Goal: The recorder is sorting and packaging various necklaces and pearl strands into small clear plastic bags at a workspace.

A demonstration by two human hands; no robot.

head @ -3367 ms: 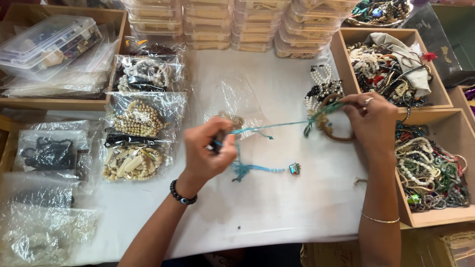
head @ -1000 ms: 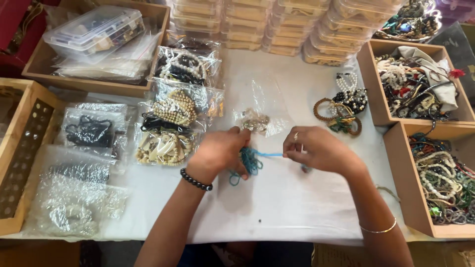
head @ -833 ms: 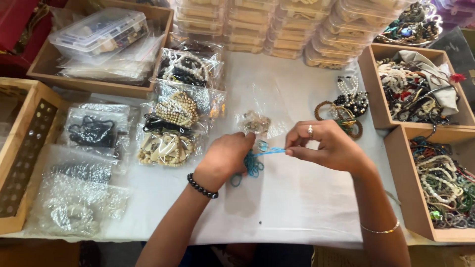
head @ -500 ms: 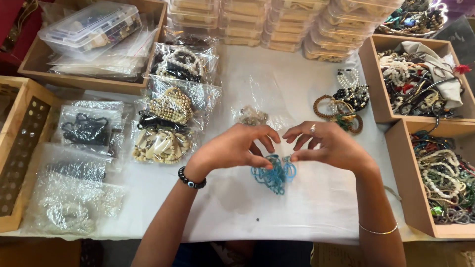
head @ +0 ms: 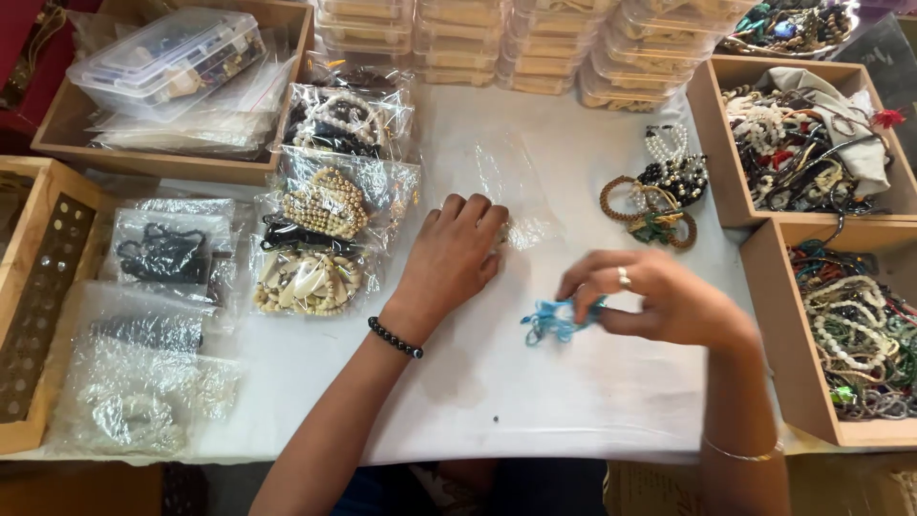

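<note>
The right hand (head: 659, 301) pinches a bunched blue cord (head: 554, 320) at its fingertips, the tangle hanging off to the left of the grip, just above the white table (head: 573, 401). The left hand (head: 454, 258) lies flat, fingers spread, on a clear bag (head: 511, 191); it seems to hold nothing. The cord sits between the two hands, nearer the right.

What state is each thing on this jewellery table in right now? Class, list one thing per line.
Blue thread necklace: bunched up, pinched by the right hand.
Left hand: flat, fingertips on a clear plastic bag.
Clear lidded plastic box: closed.
Bagged cream bead jewellery: sealed in bags.
Wooden tray of mixed necklaces: open, full.
</note>
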